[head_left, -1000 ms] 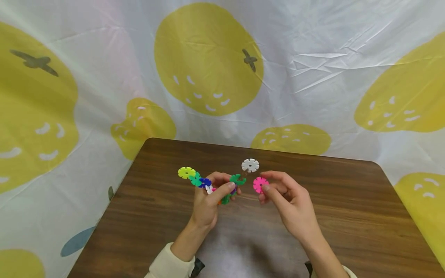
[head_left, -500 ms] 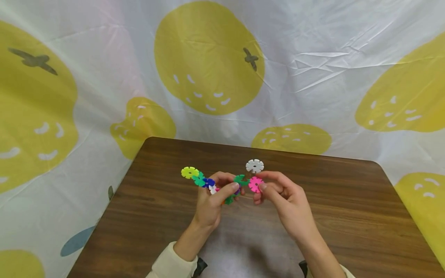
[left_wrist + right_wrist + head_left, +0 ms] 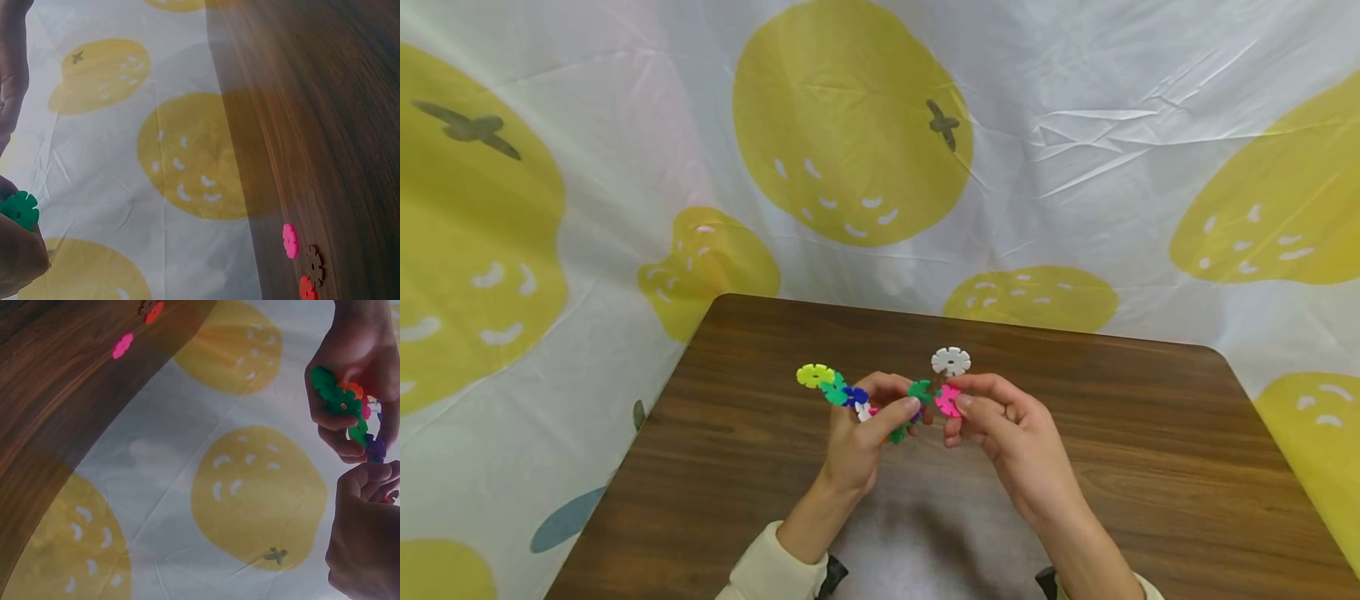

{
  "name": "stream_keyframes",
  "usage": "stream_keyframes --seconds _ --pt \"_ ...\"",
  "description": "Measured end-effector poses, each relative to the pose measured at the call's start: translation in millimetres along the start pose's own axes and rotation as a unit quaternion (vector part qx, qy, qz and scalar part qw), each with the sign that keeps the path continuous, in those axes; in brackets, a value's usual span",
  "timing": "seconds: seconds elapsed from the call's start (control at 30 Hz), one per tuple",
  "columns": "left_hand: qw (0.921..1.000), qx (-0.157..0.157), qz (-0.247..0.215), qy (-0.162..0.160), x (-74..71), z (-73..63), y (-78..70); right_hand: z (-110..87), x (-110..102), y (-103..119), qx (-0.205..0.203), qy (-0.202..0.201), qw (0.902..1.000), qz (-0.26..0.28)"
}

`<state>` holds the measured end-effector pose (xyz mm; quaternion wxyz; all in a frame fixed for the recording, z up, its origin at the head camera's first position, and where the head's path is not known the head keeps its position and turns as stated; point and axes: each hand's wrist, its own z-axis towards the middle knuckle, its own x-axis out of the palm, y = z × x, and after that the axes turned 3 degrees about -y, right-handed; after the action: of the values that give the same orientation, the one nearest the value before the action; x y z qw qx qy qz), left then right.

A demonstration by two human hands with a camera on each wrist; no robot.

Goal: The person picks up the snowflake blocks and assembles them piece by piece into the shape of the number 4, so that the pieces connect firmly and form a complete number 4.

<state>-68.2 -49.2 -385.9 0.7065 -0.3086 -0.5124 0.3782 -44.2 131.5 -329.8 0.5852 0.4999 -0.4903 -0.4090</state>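
Note:
In the head view my left hand (image 3: pixel 865 437) grips a linked chain of notched plastic discs. A yellow disc (image 3: pixel 816 376), a teal one (image 3: pixel 834 389) and a blue one (image 3: pixel 854 396) stick out to the left. Beyond the thumb are a green disc (image 3: pixel 919 390), a brown one (image 3: pixel 937 382) and a white one (image 3: pixel 951 361) at the far end. My right hand (image 3: pixel 1018 433) pinches a pink disc (image 3: pixel 948 401) against the green one's edge; whether they interlock cannot be told. Lower green discs (image 3: pixel 340 398) and an orange one (image 3: pixel 354 389) show in the right wrist view.
Loose discs lie on the wooden table (image 3: pixel 737 483): a pink disc (image 3: pixel 290 241), a brown disc (image 3: pixel 315 265) and a red-orange disc (image 3: pixel 307 288), seen in both wrist views. A fruit-patterned cloth (image 3: pixel 880 275) hangs behind the table.
My right hand has moved left with the pink disc, closing the gap to the green one. My left hand and the chain have shifted slightly right.

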Motion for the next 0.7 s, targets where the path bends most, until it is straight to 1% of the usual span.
stream_keyframes --seconds 0.2,0.37,0.53,0.7 --pt "0.9999 0.001 0.007 0.011 -0.8 -0.5 1.5 1.0 -0.5 -1.3 0.01 0.002 0.9998 0.014" --pt "0.9999 0.0 0.006 0.01 -1.3 0.1 1.0 2.3 0.8 -0.3 0.012 0.006 0.9998 0.011" --pt "0.9999 -0.01 0.005 -0.001 -3.5 0.4 -0.3 3.0 2.5 -1.0 0.022 0.014 0.9996 0.013" --pt "0.9998 -0.011 0.003 -0.017 -6.1 1.1 -2.4 4.5 2.2 -3.3 0.016 0.03 0.9993 0.016"
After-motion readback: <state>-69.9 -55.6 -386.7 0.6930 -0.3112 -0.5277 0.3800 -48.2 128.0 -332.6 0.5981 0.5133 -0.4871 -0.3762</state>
